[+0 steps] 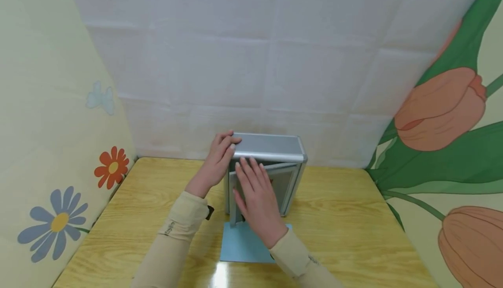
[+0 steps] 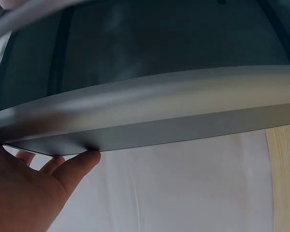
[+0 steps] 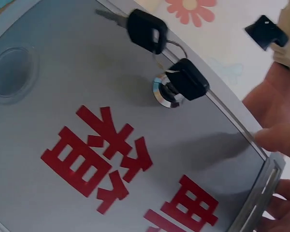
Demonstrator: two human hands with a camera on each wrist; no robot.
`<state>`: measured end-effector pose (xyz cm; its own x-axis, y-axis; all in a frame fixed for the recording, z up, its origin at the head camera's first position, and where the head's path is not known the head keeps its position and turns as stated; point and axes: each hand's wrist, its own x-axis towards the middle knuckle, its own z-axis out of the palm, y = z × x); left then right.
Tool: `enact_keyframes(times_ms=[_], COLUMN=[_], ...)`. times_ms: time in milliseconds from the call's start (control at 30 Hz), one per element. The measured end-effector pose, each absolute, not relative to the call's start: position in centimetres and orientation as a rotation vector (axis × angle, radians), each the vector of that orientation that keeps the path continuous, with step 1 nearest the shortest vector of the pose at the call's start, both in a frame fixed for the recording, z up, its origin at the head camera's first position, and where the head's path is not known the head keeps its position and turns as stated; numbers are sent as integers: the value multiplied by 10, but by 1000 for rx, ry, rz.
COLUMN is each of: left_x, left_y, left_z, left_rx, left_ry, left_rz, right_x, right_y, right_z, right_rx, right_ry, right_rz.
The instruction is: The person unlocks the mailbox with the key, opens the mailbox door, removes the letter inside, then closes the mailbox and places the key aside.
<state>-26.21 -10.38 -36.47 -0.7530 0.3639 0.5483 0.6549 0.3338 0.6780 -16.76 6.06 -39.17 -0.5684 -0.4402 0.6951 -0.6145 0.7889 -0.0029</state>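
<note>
A grey metal box (image 1: 271,144) with silver edges stands upright, its front door (image 1: 286,186) ajar at the left. My left hand (image 1: 214,163) rests on the box's top left corner, thumb against the top panel in the left wrist view. On the door lies my right hand (image 1: 257,200), fingers straight past its upper edge, thumb near its left edge. In the right wrist view the door carries a round lock (image 3: 159,92), two black-headed keys (image 3: 189,79) on a ring, and red characters (image 3: 77,162). The dark interior (image 2: 169,38) shows in the left wrist view.
A light blue sheet (image 1: 239,248) lies on the wooden table (image 1: 334,218) in front of the box. Behind the box hangs a creased white backdrop (image 1: 220,69). Flower-painted walls (image 1: 31,148) rise at both sides.
</note>
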Motion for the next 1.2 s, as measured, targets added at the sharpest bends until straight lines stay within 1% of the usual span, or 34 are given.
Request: enact_keyframes(times_ms=[567,1200], left_x=[-262,-261], left_y=[-103,-104], left_z=[-363,-364], left_rx=[-934,-908], left_ry=[-2301,-2318], left_rz=[-1386,-1366], right_x=[-196,-209], right_y=[56,62], right_z=[-400,-410], right_rx=[750,779], right_ry=[-2165,-2107], right_rz=[299,265])
